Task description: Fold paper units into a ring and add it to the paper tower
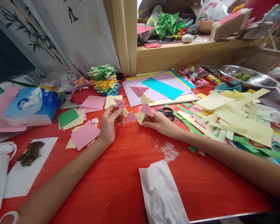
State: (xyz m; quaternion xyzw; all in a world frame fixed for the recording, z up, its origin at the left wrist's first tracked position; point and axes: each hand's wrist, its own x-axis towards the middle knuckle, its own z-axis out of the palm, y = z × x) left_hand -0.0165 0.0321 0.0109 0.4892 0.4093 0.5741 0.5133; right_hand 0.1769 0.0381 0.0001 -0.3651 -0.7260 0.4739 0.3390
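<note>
Between my hands hangs a chain of folded paper triangles (131, 117), pink and pale yellow pieces joined by turns. My left hand (110, 123) pinches its left end at a pink and a yellow piece. On the right, my right hand (156, 123) grips the other end by a pink and a yellow piece. More folded triangles (140, 91), pink with yellow below, rise behind the middle of the chain; whether they join it I cannot tell. Black-handled scissors (168, 112) lie just beyond my right hand. Pink paper rectangles (85, 134) lie left of my left hand.
A stack of folded green, yellow and blue paper (104, 79) stands at the back. Coloured sheets (132, 93) lie beside it. Paper strips (242, 118) pile up at right, near a metal bowl (270, 81). A tissue pack (32, 104) sits left; a white paper bag (162, 193) lies in front.
</note>
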